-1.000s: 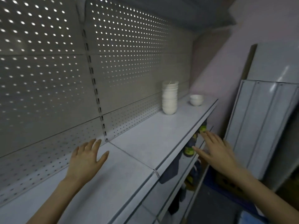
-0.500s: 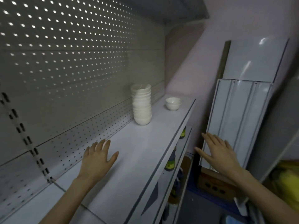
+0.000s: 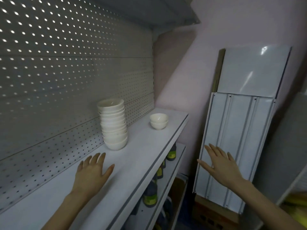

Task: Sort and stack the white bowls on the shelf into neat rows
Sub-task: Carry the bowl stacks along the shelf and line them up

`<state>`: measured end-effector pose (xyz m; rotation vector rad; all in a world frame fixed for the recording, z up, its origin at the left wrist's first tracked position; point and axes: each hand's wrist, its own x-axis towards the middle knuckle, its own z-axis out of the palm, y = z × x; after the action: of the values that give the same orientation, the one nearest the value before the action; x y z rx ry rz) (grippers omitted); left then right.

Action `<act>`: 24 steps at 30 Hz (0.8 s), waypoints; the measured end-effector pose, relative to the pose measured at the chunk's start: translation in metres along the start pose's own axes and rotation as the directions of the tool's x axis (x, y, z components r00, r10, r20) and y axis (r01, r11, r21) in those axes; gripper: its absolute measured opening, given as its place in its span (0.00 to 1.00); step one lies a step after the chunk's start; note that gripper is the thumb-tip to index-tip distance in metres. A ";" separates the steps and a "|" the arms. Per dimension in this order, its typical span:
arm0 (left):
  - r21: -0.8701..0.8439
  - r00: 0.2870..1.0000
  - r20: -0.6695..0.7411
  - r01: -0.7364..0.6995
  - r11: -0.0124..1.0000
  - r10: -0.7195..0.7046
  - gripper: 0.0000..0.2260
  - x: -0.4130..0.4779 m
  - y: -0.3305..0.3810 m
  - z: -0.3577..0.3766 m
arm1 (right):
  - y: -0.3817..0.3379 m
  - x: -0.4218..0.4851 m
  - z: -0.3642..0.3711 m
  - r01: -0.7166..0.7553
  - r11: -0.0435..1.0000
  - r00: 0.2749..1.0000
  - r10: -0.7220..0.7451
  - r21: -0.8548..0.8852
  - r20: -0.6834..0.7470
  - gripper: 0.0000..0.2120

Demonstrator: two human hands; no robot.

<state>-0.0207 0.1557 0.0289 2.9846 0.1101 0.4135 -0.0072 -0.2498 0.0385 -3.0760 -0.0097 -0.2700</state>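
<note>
A tall stack of several white bowls (image 3: 113, 124) stands on the white shelf (image 3: 142, 150) close to the perforated back panel. Farther right, near the shelf's end, sits a short stack of two white bowls (image 3: 159, 121). My left hand (image 3: 93, 173) hovers palm down over the shelf, fingers spread, a short way in front of the tall stack and holding nothing. My right hand (image 3: 219, 165) is out beyond the shelf's front edge, fingers apart and empty, in front of a leaning white panel.
A perforated metal back panel (image 3: 66, 77) rises behind the shelf, with another shelf overhead. Lower shelves hold dark bottles with yellow-green labels (image 3: 171, 154). White metal panels (image 3: 232, 146) lean against the pink wall at right, over a cardboard box on the floor.
The view has moved along the shelf toward its right end, so both bowl stacks appear nearer and larger. Both hands stay spread and empty, carried forward with me.
</note>
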 end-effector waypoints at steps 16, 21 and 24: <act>-0.031 0.985 0.090 0.154 0.988 -0.151 0.37 0.084 0.117 0.057 | 0.094 0.150 0.038 0.131 0.986 0.987 -0.139 0.101 0.081 0.37; -0.130 0.984 0.147 0.116 0.985 -0.096 0.32 0.133 0.132 0.076 | 0.084 0.200 0.052 0.157 0.976 0.980 -0.173 0.152 0.095 0.40; -0.232 0.982 0.182 0.098 0.968 -0.056 0.34 0.175 0.142 0.093 | 0.074 0.238 0.059 0.178 0.959 0.975 -0.202 0.221 0.091 0.58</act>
<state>0.1804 0.0199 0.0062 2.7514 0.1471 0.1427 0.2387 -0.3197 0.0184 -2.8740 -0.3192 -0.0949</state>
